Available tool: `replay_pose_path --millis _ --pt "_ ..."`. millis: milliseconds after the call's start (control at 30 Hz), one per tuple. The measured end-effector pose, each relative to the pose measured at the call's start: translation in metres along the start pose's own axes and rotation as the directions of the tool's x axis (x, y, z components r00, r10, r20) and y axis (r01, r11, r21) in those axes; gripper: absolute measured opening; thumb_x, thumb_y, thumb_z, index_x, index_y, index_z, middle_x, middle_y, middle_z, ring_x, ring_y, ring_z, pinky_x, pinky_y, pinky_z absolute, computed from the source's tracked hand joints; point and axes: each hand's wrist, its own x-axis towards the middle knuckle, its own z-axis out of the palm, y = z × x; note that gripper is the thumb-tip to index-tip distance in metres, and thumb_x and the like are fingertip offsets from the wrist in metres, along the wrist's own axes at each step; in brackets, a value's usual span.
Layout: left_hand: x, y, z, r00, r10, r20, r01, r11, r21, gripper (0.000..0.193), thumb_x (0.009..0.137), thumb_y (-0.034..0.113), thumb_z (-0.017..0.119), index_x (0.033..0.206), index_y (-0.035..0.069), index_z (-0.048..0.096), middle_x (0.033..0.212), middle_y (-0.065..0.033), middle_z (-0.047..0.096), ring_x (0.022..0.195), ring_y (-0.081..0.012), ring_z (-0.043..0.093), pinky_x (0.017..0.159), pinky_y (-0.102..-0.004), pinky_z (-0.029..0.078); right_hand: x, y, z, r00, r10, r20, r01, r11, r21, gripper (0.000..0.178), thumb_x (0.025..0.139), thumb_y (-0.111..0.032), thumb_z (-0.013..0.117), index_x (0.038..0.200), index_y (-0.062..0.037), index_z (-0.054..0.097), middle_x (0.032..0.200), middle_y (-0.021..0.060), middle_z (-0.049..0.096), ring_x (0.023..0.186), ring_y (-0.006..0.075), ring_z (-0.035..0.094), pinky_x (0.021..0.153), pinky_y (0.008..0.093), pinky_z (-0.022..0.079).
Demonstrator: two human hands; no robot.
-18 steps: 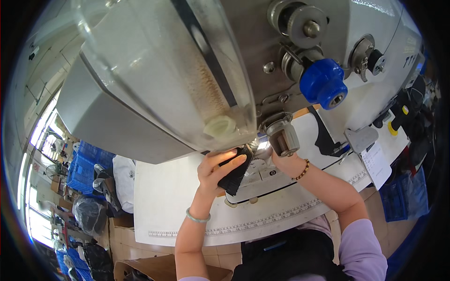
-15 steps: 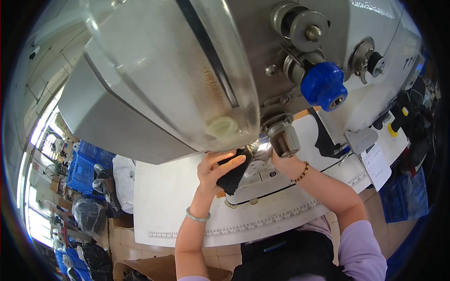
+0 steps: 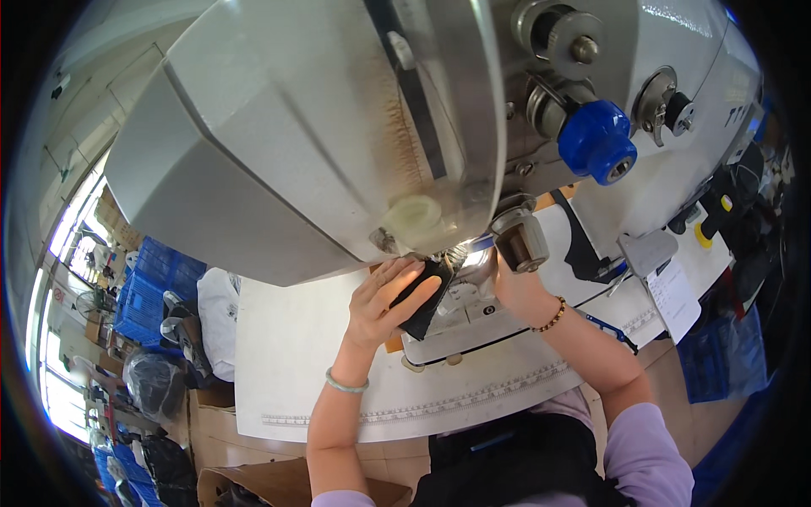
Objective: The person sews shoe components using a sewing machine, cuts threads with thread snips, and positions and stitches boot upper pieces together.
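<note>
A large grey sewing machine [image 3: 287, 127] fills the upper part of the view, its needle area lit by a small lamp. My left hand [image 3: 376, 300] grips a piece of black fabric [image 3: 425, 308], thumb and fingers spread along it at the left of the needle. The far end of the fabric goes under the machine head, where it is hidden. Right of the needle is my right hand [image 3: 522, 296]. Its fingers are hidden behind a metal part of the machine, so what they touch does not show.
A white table [image 3: 312, 372] with a printed ruler strip surrounds the machine. Black material [image 3: 574, 237] and a paper sheet [image 3: 673, 296] lie to the right. Blue crates [image 3: 156, 291] are stacked beyond the left edge. An open cardboard box [image 3: 262, 486] stands below.
The view has shifted slightly. My left hand has moved a little farther in with the fabric, and its fingers lie farther over it. A pale lever now shows in the machine's slot.
</note>
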Motion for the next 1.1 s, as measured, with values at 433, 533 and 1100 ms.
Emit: replay_pose_path --millis 433,533,1100 --pt "-0.002 0.002 0.008 0.986 -0.146 -0.085 0.124 0.968 -0.22 0.035 0.062 0.011 0.071 0.096 0.007 0.068 0.098 -0.0092 0.063 0.089 -0.0266 0.063 0.081 -0.0366 0.052 -0.001 -0.002 -0.002 0.999 -0.025 0.029 0.026 0.998 -0.053 0.023 0.088 -0.015 0.051 0.072 -0.0016 0.06 0.066 -0.0003 0.058 0.054 0.0039 0.051 0.05 0.0186 0.04" --pt "-0.006 0.0 0.009 0.979 -0.189 -0.07 0.166 0.953 -0.254 0.034 0.064 0.011 0.071 0.097 0.007 0.068 0.099 -0.0093 0.063 0.087 -0.0252 0.062 0.078 -0.0333 0.05 0.002 -0.001 0.002 1.0 0.001 -0.028 -0.002 0.999 -0.043 0.022 0.088 -0.015 0.05 0.072 -0.0024 0.059 0.063 -0.0011 0.056 0.052 0.0038 0.049 0.047 0.0188 0.039" --pt "-0.006 -0.002 0.011 0.968 -0.243 -0.07 0.22 0.946 -0.239 0.036 0.066 0.007 0.072 0.101 0.009 0.067 0.097 -0.0083 0.063 0.081 -0.0195 0.062 0.073 -0.0262 0.047 0.018 0.008 -0.01 0.996 0.073 -0.042 -0.075 0.995 -0.069 0.021 0.084 -0.01 0.048 0.064 -0.0061 0.053 0.054 -0.0011 0.051 0.034 0.0051 0.038 0.028 0.0198 0.027"
